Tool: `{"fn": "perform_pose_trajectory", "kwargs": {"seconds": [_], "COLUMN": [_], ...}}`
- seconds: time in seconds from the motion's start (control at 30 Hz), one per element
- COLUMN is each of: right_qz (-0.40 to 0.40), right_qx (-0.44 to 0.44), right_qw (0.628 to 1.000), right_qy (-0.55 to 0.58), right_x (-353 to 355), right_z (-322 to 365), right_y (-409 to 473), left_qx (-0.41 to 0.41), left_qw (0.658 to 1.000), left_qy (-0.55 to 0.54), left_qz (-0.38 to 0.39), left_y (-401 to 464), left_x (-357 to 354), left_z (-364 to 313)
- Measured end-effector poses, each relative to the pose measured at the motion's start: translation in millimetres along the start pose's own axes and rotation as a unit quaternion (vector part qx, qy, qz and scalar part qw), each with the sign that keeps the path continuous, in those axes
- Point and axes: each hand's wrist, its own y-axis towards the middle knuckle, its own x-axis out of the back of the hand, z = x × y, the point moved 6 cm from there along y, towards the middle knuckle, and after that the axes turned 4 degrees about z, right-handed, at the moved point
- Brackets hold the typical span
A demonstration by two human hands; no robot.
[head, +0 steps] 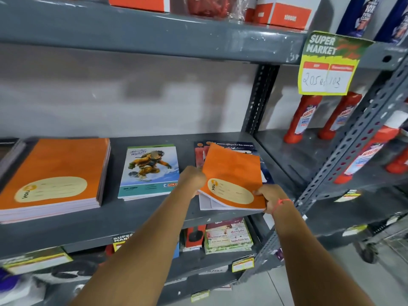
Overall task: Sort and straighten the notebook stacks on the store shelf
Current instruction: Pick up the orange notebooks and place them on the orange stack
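Note:
An orange notebook [233, 175] with a cream label is tilted up above the right-hand stack on the grey shelf [141, 215]. My left hand [191, 178] grips its left edge and my right hand [268, 196] grips its near right corner. Under it lie dark blue notebooks [229, 146] and white pages [207, 204], partly hidden. In the middle sits a small stack topped by a snowboarder notebook [150, 171]. At the left is a tall stack of large orange notebooks [55, 175].
Red bottles [301, 118] stand on the neighbouring shelf to the right, behind a slotted grey upright [353, 142]. A yellow price sign [329, 65] hangs from the shelf above. Orange boxes [287, 16] sit on top. Printed pads [227, 236] lie on the shelf below.

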Motion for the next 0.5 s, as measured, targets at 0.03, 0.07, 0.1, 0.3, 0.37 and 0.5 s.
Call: {"fn": "perform_pose_trajectory", "kwargs": {"seconds": [0.03, 0.07, 0.1, 0.3, 0.37, 0.5], "right_qz": [-0.002, -0.001, 0.007, 0.031, 0.055, 0.147], "right_qx": [-0.01, -0.019, -0.018, 0.047, 0.086, 0.186], "right_qw": [1.0, 0.999, 0.998, 0.997, 0.994, 0.97], "right_qy": [0.018, 0.042, 0.061, 0.046, 0.038, 0.051], "right_x": [0.2, -1.5, -3.2, -14.5, -45.5, -167.9], "right_z": [-7.5, -12.6, -16.7, -28.7, -9.3, 92.9], "right_y": [6.2, 10.5, 15.0, 158.5, 187.0, -10.2], "left_qx": [-0.004, -0.013, -0.022, -0.044, -0.044, -0.029], "left_qw": [1.0, 1.0, 1.0, 0.996, 0.993, 0.98], "left_qy": [-0.001, -0.006, -0.01, 0.012, -0.031, -0.09], "left_qz": [-0.002, -0.005, -0.01, -0.076, -0.104, -0.174], "left_y": [-1.1, -2.8, -2.3, -15.4, -21.9, -49.3], "left_x": [0.9, 4.6, 9.8, 84.1, 120.3, 204.3], "left_z": [-2.7, -6.3, -9.8, -9.7, 4.0, 39.5]}}
